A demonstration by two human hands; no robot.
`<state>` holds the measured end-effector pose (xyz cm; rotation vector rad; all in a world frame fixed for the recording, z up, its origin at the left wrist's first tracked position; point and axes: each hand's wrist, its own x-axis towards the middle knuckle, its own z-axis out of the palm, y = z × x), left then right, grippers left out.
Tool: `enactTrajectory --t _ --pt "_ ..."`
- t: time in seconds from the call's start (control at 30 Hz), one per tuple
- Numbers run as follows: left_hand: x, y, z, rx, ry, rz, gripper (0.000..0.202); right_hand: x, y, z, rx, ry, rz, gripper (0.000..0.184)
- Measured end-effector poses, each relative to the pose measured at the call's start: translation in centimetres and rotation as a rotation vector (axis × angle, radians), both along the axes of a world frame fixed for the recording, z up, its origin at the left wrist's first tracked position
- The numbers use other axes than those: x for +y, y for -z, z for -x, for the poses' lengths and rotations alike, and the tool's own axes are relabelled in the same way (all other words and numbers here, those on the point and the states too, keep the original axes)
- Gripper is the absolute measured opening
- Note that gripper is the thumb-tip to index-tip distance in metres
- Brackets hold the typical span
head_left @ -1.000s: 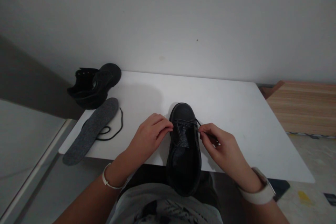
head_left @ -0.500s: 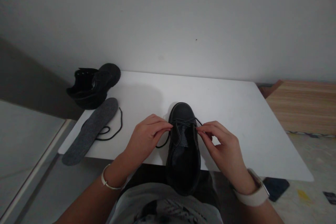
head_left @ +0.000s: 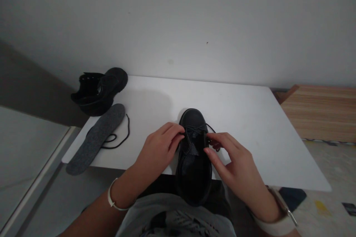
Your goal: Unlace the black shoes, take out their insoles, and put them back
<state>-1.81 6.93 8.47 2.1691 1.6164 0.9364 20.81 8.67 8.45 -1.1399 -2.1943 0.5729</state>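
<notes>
A black leather shoe (head_left: pixel 192 118) lies toe away from me at the table's front, its heel end jutting past the edge toward my lap. Its lace (head_left: pixel 210 127) runs through the front eyelets and trails out on the right. At the left eyelet flap, my left hand (head_left: pixel 160 148) is closed in a pinch; whether the lace is also between its fingertips is hidden. My right hand (head_left: pixel 236 163) grips the right eyelet flap, thumb on the inner edge and fingers outside, near the lace.
On the white table (head_left: pixel 236 107), a second black shoe (head_left: pixel 97 92) rests at the back left corner. A grey felt insole (head_left: pixel 97 139) overhangs the left front edge, with a loose black shoelace (head_left: pixel 128 129) beside it. A wall stands behind; a wood-grain panel (head_left: pixel 319 111) is at the right.
My right thumb has moved down and inward onto the flap's inner edge, parting from the fingertips. My left hand has shifted slightly right, and the lace below it is now hidden.
</notes>
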Motion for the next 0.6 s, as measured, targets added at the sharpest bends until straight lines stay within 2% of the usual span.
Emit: enactTrajectory --t 0.07,0.2,0.43,0.6 --pt "-0.4 -0.7 -0.4 -0.019 -0.003 0.034 0.012 -0.3 -0.2 0.0 -0.067 -0.012 -0.007 0.036" --pt "-0.9 -1.8 -1.3 0.082 0.046 0.109 0.035 -0.5 -0.3 0.4 -0.187 -0.008 -0.041 0.041" --pt "-0.2 -2.6 -3.5 0.428 0.042 0.184 0.027 -0.6 -0.6 2.0 -0.335 0.053 -0.124 0.035" --pt "0.4 -2.9 -4.5 0.549 -0.008 0.221 0.019 -0.8 -0.8 3.2 -0.436 0.102 -0.142 0.030"
